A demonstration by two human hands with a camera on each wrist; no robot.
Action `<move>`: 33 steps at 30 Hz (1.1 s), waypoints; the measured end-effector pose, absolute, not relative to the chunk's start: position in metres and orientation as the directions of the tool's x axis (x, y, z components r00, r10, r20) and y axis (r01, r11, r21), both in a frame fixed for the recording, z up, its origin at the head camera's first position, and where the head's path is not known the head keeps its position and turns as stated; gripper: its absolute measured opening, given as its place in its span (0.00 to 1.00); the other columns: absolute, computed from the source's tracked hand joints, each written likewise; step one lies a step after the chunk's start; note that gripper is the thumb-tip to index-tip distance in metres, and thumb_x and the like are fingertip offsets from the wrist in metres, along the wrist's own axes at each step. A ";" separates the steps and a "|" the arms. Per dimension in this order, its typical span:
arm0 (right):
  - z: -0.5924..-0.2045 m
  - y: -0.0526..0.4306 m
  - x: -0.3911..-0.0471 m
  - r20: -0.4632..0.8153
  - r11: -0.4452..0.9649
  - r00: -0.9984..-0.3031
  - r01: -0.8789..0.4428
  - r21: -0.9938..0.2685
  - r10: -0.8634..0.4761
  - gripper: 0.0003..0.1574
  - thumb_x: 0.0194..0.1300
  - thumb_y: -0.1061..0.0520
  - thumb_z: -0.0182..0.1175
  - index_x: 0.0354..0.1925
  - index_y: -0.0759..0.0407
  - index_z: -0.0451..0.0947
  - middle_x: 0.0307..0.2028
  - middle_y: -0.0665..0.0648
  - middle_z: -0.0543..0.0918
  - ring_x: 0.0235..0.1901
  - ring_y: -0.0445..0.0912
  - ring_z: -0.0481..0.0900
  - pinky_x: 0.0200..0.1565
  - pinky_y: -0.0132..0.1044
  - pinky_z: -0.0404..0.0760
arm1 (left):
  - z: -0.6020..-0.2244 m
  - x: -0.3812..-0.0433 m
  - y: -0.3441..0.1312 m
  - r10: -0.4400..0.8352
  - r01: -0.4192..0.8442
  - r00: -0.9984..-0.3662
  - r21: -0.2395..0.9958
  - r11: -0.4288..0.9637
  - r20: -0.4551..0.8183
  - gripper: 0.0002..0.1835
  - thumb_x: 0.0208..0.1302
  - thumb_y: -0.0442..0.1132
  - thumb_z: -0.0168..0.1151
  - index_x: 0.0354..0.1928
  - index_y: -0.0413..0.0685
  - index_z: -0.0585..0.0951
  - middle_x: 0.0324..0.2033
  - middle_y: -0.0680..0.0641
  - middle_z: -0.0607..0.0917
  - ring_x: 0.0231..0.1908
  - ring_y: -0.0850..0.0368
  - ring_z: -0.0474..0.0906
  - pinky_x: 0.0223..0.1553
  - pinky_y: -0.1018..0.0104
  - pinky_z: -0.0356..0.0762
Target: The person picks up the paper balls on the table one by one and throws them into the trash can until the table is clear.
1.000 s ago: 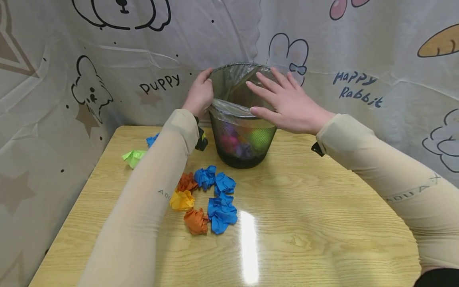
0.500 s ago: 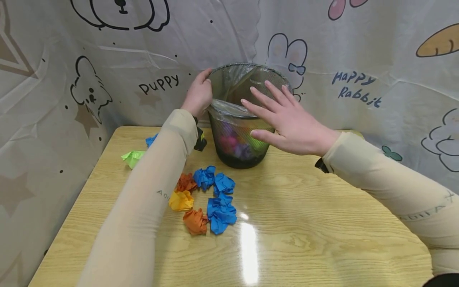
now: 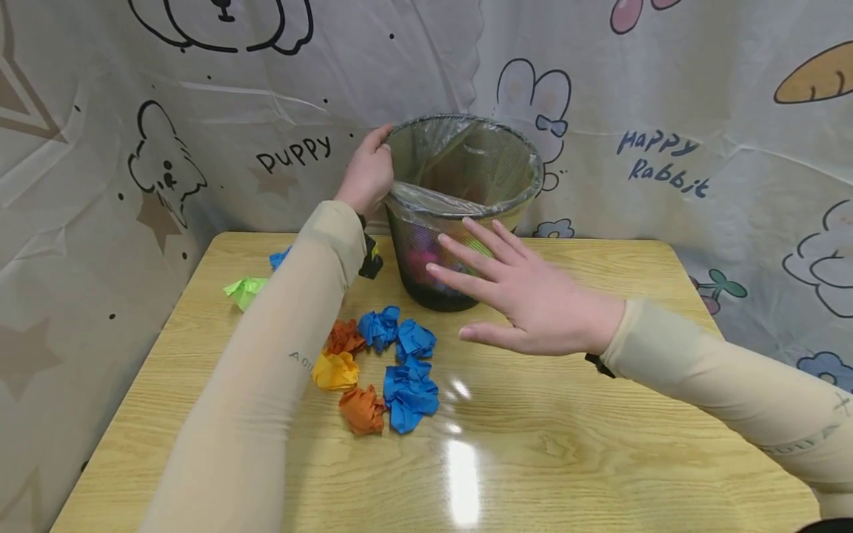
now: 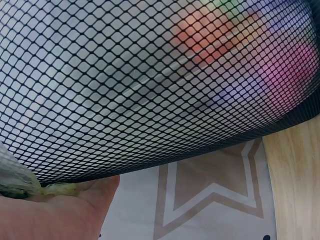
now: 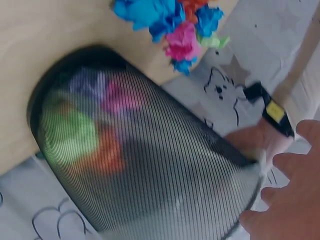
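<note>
A black mesh wastebasket (image 3: 403, 235) with a clear plastic liner (image 3: 433, 200) folded over its rim stands towards the back of the table. Its rim and liner are gripped on the left side by my left hand (image 3: 368, 174). Through the mesh, crumpled paper in green (image 5: 75, 135), orange (image 5: 107, 152) and pink (image 5: 120, 95) shows inside. In front of the basket's right side, my right hand (image 3: 533, 296) hovers palm down with spread, straight fingers and holds nothing. Nearer me lie crumpled paper balls: several blue (image 3: 411, 396), two orange (image 3: 363, 411) and one yellow (image 3: 335, 370).
Past my left forearm sleeve (image 3: 266, 348) lies a green paper ball (image 3: 244, 292), with a blue one (image 3: 278, 257) behind it. A pink ball (image 5: 182, 41) shows only in the right wrist view. A printed cloth (image 3: 400, 66) hangs behind the wooden table (image 3: 600, 437).
My right hand has come down and towards me, from over the basket's rim to in front of its side. The left hand keeps its grip; the paper balls lie as before.
</note>
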State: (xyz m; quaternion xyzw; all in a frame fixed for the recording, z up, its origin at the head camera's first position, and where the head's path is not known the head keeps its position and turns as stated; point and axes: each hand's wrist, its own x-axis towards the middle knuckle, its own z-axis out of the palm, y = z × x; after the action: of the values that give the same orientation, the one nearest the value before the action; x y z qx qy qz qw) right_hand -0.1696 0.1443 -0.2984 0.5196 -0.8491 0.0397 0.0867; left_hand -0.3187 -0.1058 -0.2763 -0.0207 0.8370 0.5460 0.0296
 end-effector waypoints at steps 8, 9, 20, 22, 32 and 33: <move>-0.333 0.140 -0.163 0.081 0.450 -0.453 -0.891 -0.055 -0.888 0.47 0.77 0.27 0.42 0.83 0.40 0.44 0.82 0.49 0.35 0.79 0.53 0.26 0.75 0.59 0.34 | -0.277 -0.318 -0.105 -0.001 -0.063 -0.998 0.927 0.371 -0.067 0.28 0.85 0.44 0.28 0.83 0.65 0.51 0.80 0.59 0.50 0.62 0.59 0.66 0.57 0.67 0.66; -0.339 0.140 -0.163 0.072 0.445 -0.449 -0.893 -0.064 -0.891 0.47 0.77 0.27 0.43 0.83 0.40 0.44 0.82 0.49 0.35 0.79 0.53 0.26 0.75 0.59 0.35 | -0.277 -0.318 -0.105 -0.001 -0.063 -0.998 0.929 0.365 -0.067 0.28 0.85 0.44 0.28 0.83 0.65 0.51 0.80 0.59 0.50 0.58 0.58 0.67 0.54 0.67 0.67; -0.404 0.126 -0.185 0.007 0.403 -0.406 -0.907 -0.122 -0.914 0.51 0.72 0.46 0.64 0.83 0.45 0.49 0.81 0.57 0.47 0.79 0.57 0.39 0.76 0.52 0.50 | -0.276 -0.318 -0.106 0.004 -0.060 -0.998 0.926 0.372 -0.066 0.28 0.85 0.44 0.28 0.83 0.64 0.51 0.81 0.59 0.49 0.70 0.60 0.57 0.65 0.66 0.60; -0.413 0.120 -0.189 -0.006 0.392 -0.394 -0.913 -0.114 -0.919 0.51 0.71 0.51 0.65 0.82 0.45 0.50 0.81 0.58 0.49 0.79 0.58 0.40 0.76 0.50 0.49 | -0.277 -0.318 -0.106 0.006 -0.052 -0.998 0.930 0.364 -0.058 0.28 0.85 0.44 0.28 0.83 0.63 0.51 0.81 0.58 0.49 0.58 0.62 0.69 0.58 0.68 0.65; -0.439 0.097 -0.204 -0.039 0.365 -0.363 -0.925 -0.108 -0.931 0.48 0.72 0.62 0.54 0.82 0.43 0.50 0.80 0.57 0.52 0.78 0.60 0.46 0.75 0.51 0.51 | -0.277 -0.318 -0.107 0.011 -0.045 -0.999 0.936 0.348 -0.052 0.28 0.85 0.44 0.28 0.83 0.64 0.51 0.80 0.58 0.50 0.30 0.63 0.64 0.38 0.68 0.67; -0.441 0.096 -0.204 -0.044 0.365 -0.363 -0.925 -0.107 -0.931 0.47 0.72 0.62 0.54 0.82 0.43 0.50 0.80 0.57 0.52 0.78 0.61 0.47 0.75 0.51 0.51 | -0.277 -0.318 -0.107 0.010 -0.049 -0.998 0.936 0.348 -0.056 0.28 0.85 0.44 0.28 0.83 0.64 0.51 0.80 0.58 0.50 0.28 0.64 0.62 0.37 0.68 0.67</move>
State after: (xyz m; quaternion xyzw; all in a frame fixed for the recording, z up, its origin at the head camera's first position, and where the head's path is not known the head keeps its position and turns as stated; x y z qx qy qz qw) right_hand -0.2042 0.0964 -0.4409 0.5625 -0.8248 0.0320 -0.0484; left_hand -0.3180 -0.1068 -0.2770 -0.0120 0.8206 0.5708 0.0257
